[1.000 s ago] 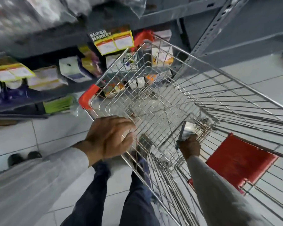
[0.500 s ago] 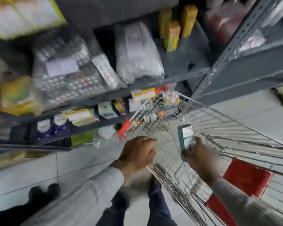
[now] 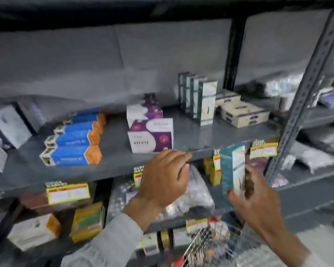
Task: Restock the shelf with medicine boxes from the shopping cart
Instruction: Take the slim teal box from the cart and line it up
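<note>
My right hand (image 3: 258, 197) holds a tall teal and white medicine box (image 3: 232, 166) upright, just below the front edge of the grey shelf (image 3: 114, 164). On that shelf at the back stands a row of matching teal and white boxes (image 3: 199, 99). My left hand (image 3: 164, 180) rests with its fingertips on the shelf's front edge, holding nothing. The wire shopping cart (image 3: 206, 245) shows only as a blurred corner at the bottom.
The shelf also carries purple and white boxes (image 3: 149, 132), several blue and orange boxes (image 3: 75, 135) lying flat, and cream boxes (image 3: 241, 110) on the right. A perforated grey upright (image 3: 305, 89) stands at right. Lower shelves hold bagged pills (image 3: 191, 195) and price tags (image 3: 68, 192).
The view has swung up from the cart to the shelf. My right hand has lifted the teal box out of the cart. My left hand has left the cart's rim for the shelf edge.
</note>
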